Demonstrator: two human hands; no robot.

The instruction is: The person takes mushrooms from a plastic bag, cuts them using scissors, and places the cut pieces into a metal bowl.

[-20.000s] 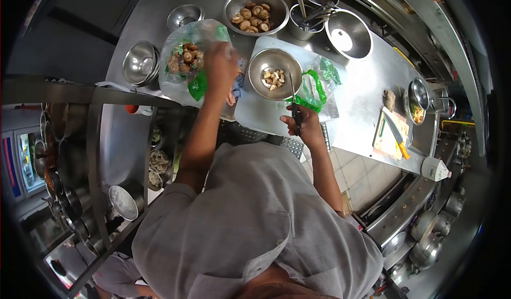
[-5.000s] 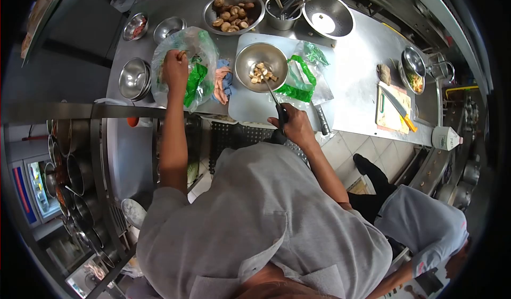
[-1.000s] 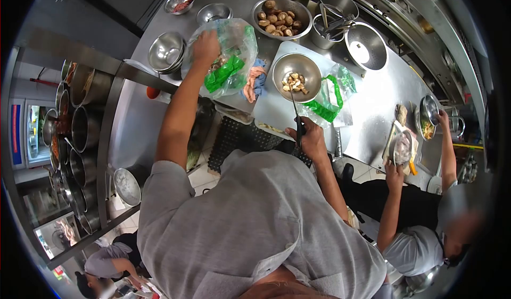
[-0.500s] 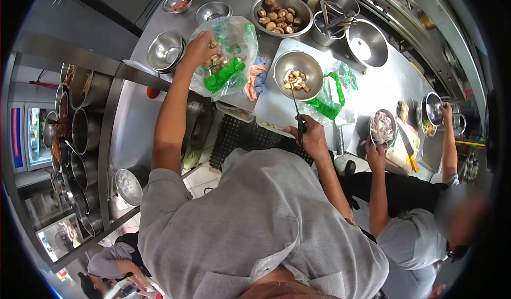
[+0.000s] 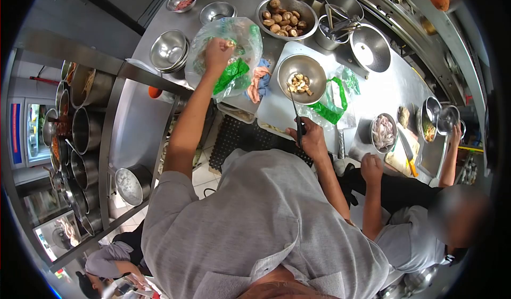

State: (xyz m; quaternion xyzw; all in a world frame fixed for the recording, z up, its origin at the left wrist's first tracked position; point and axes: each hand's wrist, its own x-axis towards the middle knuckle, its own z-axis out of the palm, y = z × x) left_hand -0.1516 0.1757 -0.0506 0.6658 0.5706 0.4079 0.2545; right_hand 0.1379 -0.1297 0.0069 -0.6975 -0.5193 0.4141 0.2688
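Observation:
Over the clear plastic bag (image 5: pixel 247 35) with green parts, my left hand (image 5: pixel 218 53) is pinched around a small mushroom piece (image 5: pixel 230 43). My right hand (image 5: pixel 310 138) grips the black handle of scissors (image 5: pixel 299 131), whose blades reach over the rim of a steel bowl (image 5: pixel 314 67). Cut mushroom pieces (image 5: pixel 299 83) lie in that bowl, which stands on a white cutting board (image 5: pixel 271 105). Whole brown mushrooms (image 5: pixel 287 19) fill a colander (image 5: pixel 261 14) behind. A pink and blue cloth (image 5: pixel 259 81) lies between the bag and the board.
A co-worker's hand (image 5: pixel 371 167) is near a bowl of pale strips (image 5: pixel 383 132); the other holds a steel bowl (image 5: pixel 448 119). A cleaver handle (image 5: pixel 341 142) juts over the table's front edge. An orange-handled knife (image 5: pixel 409 149) lies at right. Stacked bowls (image 5: pixel 168 50) stand left.
My left hand has come up from inside the bag with a small piece. The co-worker has let go of the bowl of strips, which now stands on the table, and has moved a steel bowl rightward.

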